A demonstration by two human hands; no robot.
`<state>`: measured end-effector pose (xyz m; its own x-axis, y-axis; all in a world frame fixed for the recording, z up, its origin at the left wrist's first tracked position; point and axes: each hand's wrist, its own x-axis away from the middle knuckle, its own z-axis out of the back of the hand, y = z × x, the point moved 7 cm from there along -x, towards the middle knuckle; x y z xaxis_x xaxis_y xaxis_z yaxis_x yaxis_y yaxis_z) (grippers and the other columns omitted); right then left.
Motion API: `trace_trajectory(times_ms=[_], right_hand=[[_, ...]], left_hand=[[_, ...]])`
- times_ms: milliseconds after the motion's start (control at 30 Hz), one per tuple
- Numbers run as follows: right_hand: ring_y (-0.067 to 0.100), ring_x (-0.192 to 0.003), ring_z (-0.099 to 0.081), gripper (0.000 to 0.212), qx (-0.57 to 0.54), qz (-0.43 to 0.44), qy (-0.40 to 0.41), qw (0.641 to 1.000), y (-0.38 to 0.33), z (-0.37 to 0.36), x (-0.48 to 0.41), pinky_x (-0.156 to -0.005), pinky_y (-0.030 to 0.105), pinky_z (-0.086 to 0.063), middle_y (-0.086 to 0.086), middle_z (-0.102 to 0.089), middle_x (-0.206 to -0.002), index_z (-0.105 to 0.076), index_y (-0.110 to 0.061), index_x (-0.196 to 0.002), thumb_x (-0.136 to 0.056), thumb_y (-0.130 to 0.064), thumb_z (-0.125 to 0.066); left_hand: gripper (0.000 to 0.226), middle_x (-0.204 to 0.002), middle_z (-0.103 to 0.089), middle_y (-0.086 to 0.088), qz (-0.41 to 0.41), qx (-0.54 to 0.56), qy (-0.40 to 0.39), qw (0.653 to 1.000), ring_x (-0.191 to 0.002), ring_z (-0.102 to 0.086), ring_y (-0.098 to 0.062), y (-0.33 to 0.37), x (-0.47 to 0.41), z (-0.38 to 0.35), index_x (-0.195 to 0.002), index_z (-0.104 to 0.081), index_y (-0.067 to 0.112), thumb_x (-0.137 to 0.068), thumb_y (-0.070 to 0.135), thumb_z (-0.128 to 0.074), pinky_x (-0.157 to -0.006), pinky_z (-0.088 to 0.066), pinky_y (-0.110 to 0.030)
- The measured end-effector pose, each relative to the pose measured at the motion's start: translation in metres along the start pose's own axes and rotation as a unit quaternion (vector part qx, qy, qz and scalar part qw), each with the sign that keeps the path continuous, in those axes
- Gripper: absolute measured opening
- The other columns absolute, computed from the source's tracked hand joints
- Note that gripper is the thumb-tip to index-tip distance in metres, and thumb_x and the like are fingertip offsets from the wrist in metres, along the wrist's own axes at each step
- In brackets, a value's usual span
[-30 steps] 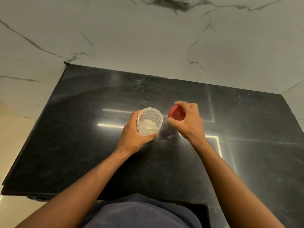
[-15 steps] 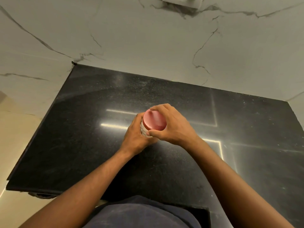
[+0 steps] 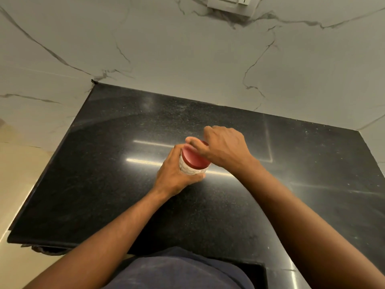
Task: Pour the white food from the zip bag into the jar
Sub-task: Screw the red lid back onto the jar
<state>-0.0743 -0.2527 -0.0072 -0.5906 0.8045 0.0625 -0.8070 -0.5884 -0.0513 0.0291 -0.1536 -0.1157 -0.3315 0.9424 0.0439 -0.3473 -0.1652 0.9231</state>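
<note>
On desk: one jar, one red lid on it. Left hand wraps jar; right hand grips lid, hiding its far edge. One wall socket above.

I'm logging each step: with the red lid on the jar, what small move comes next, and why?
Probably a further twist of the lid with the right hand while the left hand steadies the jar: fingers grip the rim, and no seated stop shows.
</note>
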Motion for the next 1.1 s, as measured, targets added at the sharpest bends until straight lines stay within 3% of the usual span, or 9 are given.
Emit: trace_trajectory(times_ms=[67, 167, 333, 400, 533, 700, 833, 967, 1100], right_hand=[[0.023, -0.105, -0.064, 0.062, -0.072, 0.086, -0.084, 0.990, -0.011, -0.006, 0.009, -0.077, 0.034, -0.051, 0.001, -0.060, -0.131, -0.056, -0.031, -0.136, -0.091, -0.072, -0.051], [0.021, -0.120, -0.058, 0.081, -0.053, 0.141, -0.155, 0.976, -0.024, -0.013, 0.017, -0.085, 0.033, -0.055, -0.004, -0.045, -0.150, -0.039, -0.047, -0.152, -0.080, -0.052, -0.074], [0.019, -0.091, -0.060, 0.076, 0.017, 0.108, -0.097, 0.989, -0.034, -0.004, 0.005, -0.068, 0.031, -0.049, -0.004, -0.054, -0.111, -0.056, -0.048, -0.141, -0.070, -0.057, -0.080], [0.018, -0.087, -0.058, 0.072, 0.031, 0.115, -0.090, 0.989, -0.041, -0.003, 0.003, -0.067, 0.031, -0.047, -0.002, -0.055, -0.106, -0.063, -0.042, -0.137, -0.069, -0.056, -0.082], [0.020, -0.094, -0.061, 0.076, 0.018, 0.135, -0.118, 0.984, -0.042, -0.003, 0.006, -0.074, 0.032, -0.055, 0.001, -0.056, -0.117, -0.059, -0.040, -0.142, -0.072, -0.044, -0.088], [0.021, -0.107, -0.061, 0.078, 0.029, 0.197, -0.100, 0.975, -0.045, 0.007, 0.012, -0.078, 0.036, -0.060, -0.002, -0.054, -0.135, -0.059, -0.042, -0.141, -0.071, -0.030, -0.091], [0.021, -0.107, -0.061, 0.081, 0.044, 0.190, -0.106, 0.975, -0.045, 0.002, 0.007, -0.071, 0.027, -0.052, -0.002, -0.054, -0.134, -0.056, -0.042, -0.145, -0.072, -0.038, -0.091], [0.019, -0.094, -0.061, 0.078, 0.060, 0.188, -0.098, 0.975, -0.047, -0.004, 0.004, -0.063, 0.025, -0.043, -0.001, -0.057, -0.125, -0.057, -0.041, -0.144, -0.072, -0.050, -0.087], [0.017, -0.080, -0.060, 0.072, 0.081, 0.153, -0.059, 0.983, -0.044, -0.007, 0.001, -0.059, 0.026, -0.043, 0.000, -0.064, -0.108, -0.067, -0.033, -0.128, -0.071, -0.075, -0.074]], left_hand=[[0.094, -0.129, -0.062, 0.016, -0.002, -0.006, -0.003, 1.000, -0.113, -0.065, -0.010, 0.000, -0.001, 0.000, -0.137, -0.043, 0.044, -0.059, 0.057, -0.093, -0.091, -0.061, -0.049], [0.099, -0.137, -0.057, 0.011, -0.020, -0.012, -0.012, 1.000, -0.122, -0.061, -0.015, 0.000, -0.002, -0.003, -0.144, -0.040, 0.039, -0.062, 0.052, -0.093, -0.100, -0.057, -0.050], [0.098, -0.133, -0.058, 0.022, -0.013, -0.021, -0.011, 1.000, -0.120, -0.061, -0.007, -0.004, -0.004, -0.004, -0.140, -0.039, 0.049, -0.060, 0.057, -0.093, -0.098, -0.057, -0.042], [0.100, -0.133, -0.058, 0.023, -0.007, -0.026, -0.010, 1.000, -0.120, -0.061, -0.006, -0.005, -0.005, -0.005, -0.141, -0.037, 0.050, -0.058, 0.060, -0.093, -0.096, -0.055, -0.036], [0.097, -0.131, -0.059, 0.023, -0.006, -0.021, -0.009, 1.000, -0.118, -0.061, -0.006, -0.009, -0.006, -0.004, -0.138, -0.040, 0.047, -0.058, 0.058, -0.094, -0.092, -0.050, -0.029], [0.099, -0.132, -0.062, 0.017, -0.016, -0.036, -0.015, 0.999, -0.117, -0.062, -0.007, -0.006, -0.010, -0.003, -0.141, -0.042, 0.040, -0.059, 0.057, -0.093, -0.095, -0.056, -0.033], [0.100, -0.130, -0.058, 0.021, -0.007, -0.032, -0.023, 0.999, -0.119, -0.059, -0.007, -0.008, -0.010, -0.004, -0.141, -0.040, 0.043, -0.058, 0.059, -0.093, -0.099, -0.053, -0.035], [0.099, -0.127, -0.054, 0.024, -0.004, -0.038, -0.019, 0.999, -0.118, -0.057, -0.007, -0.010, -0.010, -0.004, -0.137, -0.037, 0.046, -0.055, 0.062, -0.092, -0.097, -0.049, -0.032], [0.092, -0.124, -0.061, 0.025, -0.010, -0.040, -0.017, 0.999, -0.111, -0.064, -0.007, -0.007, -0.010, -0.003, -0.131, -0.041, 0.049, -0.057, 0.061, -0.093, -0.093, -0.058, -0.038]])
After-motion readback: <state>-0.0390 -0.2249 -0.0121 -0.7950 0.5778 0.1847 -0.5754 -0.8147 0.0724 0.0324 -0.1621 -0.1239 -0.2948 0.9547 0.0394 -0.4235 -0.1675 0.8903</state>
